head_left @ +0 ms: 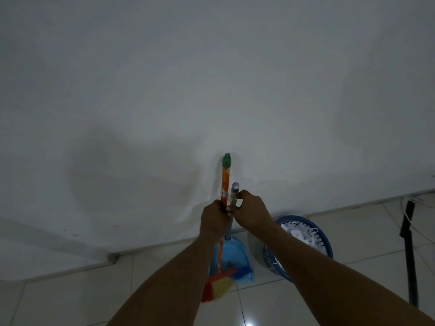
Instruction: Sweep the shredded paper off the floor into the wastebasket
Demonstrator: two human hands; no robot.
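The left hand (215, 218) is gripping the orange broom handle (224, 182), fingers curled round it well below its green cap (226, 160). The right hand (250, 211), just beside the left, is pinching the grey dustpan handle (235, 191) near its top. Both tools are standing upright against the white wall (211, 78) beyond the hands.

Below the hands, the blue dustpan (231, 252) is resting on the tiled floor (70, 297), with the broom's red, yellow and blue bristles (220, 285) spreading just in front of it. Below and to the right of the right hand, the blue wastebasket (327, 241) is sitting near the wall, already holding white shredded paper (303, 236).

No loose paper is showing on the visible floor, so this is likely either the fetching of the tools or their putting away; which one cannot be told. If sweeping lies ahead, the next move is calling for lifting both handles clear of the wall and turning toward the mess.

The right forearm is hiding part of the basket, and a dark stand (409, 250) far to the right is too dim to identify.
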